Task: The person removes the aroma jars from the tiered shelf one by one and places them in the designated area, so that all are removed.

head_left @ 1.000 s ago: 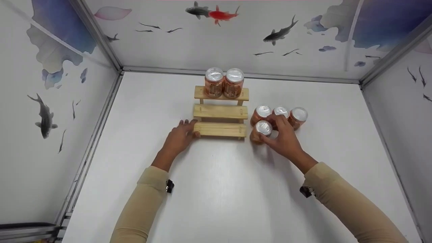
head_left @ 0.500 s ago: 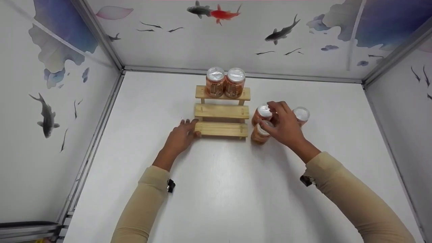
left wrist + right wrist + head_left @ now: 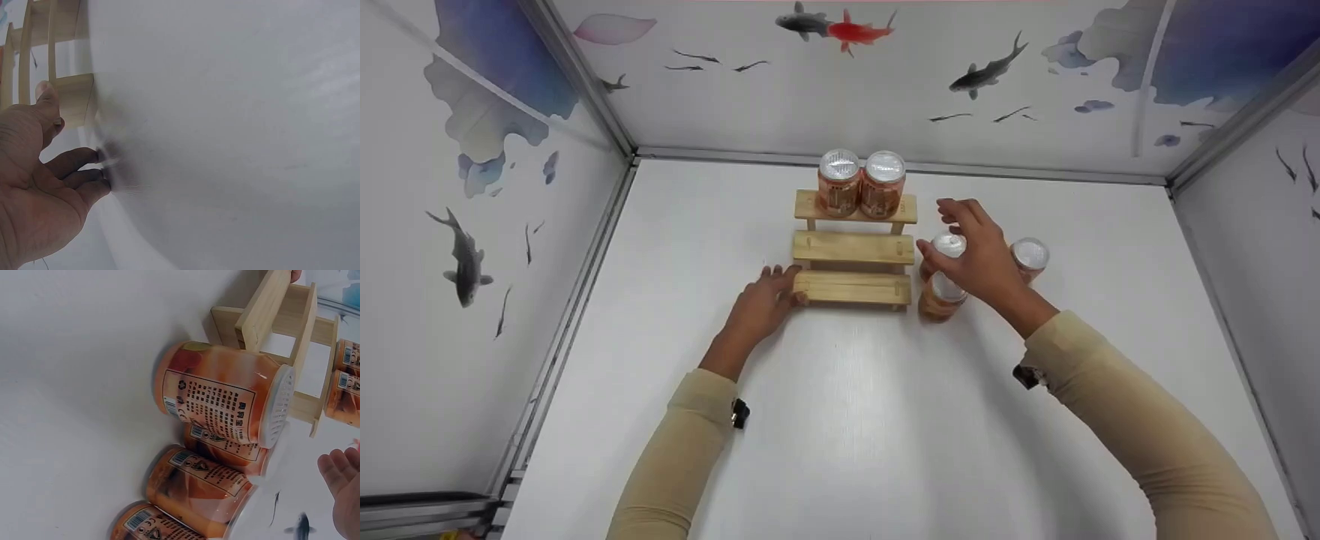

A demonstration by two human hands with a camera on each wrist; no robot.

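Note:
A three-tier wooden stand (image 3: pixel 851 247) is on the white table. The left hand (image 3: pixel 757 304) holds its lower left end; in the left wrist view, the thumb (image 3: pixel 46 93) and forefinger pinch the end of the lowest board. Two orange cans (image 3: pixel 860 187) with silver lids stand side by side on the top tier. To the stand's right are several matching cans, including a front one (image 3: pixel 939 306), one behind it (image 3: pixel 949 243) and a right one (image 3: pixel 1030 256). Over them hovers the right hand (image 3: pixel 979 251), fingers spread and holding nothing, partly hiding the group.
The stand's middle board (image 3: pixel 853 247) and lowest board (image 3: pixel 851 287) carry no cans. White panels (image 3: pixel 840 97) with painted fish enclose the table at the back and sides. Metal rails (image 3: pixel 1035 175) run along its edges.
The right hand has risen off the cans and shifted up and left, its fingers spreading. The left hand stays at the stand, and the cans keep nearly the same places.

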